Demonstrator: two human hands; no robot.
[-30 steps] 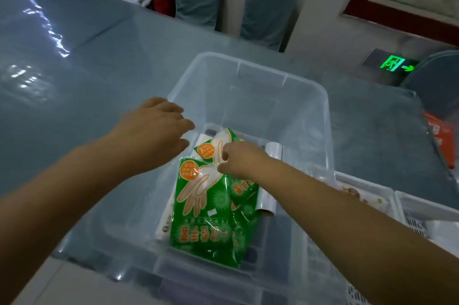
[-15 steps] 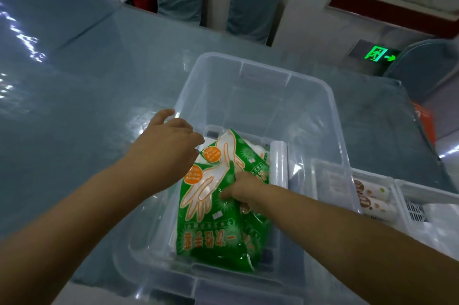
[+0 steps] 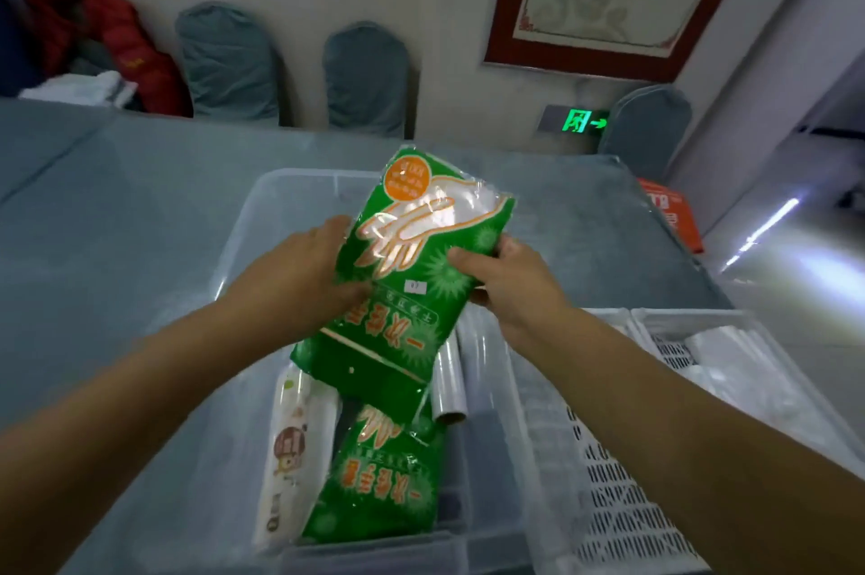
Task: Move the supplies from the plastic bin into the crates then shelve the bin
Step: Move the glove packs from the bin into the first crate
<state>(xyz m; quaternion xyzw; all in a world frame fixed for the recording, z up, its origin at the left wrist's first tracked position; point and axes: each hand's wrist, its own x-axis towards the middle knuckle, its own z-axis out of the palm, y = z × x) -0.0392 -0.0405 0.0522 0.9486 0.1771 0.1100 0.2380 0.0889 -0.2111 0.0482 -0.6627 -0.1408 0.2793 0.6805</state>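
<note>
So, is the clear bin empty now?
No. The bin holds another green packet, a white packet and clear rolls.

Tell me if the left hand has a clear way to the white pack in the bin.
Probably not yet: the left hand holds the raised green pack. The white pack lies uncovered below.

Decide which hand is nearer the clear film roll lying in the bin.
Right. The right hand holds the lifted green pack just above the film roll; the left hand grips the pack's opposite side.

Grey table [image 3: 140,218] — bin [image 3: 299,186], crates [image 3: 655,457]
</note>
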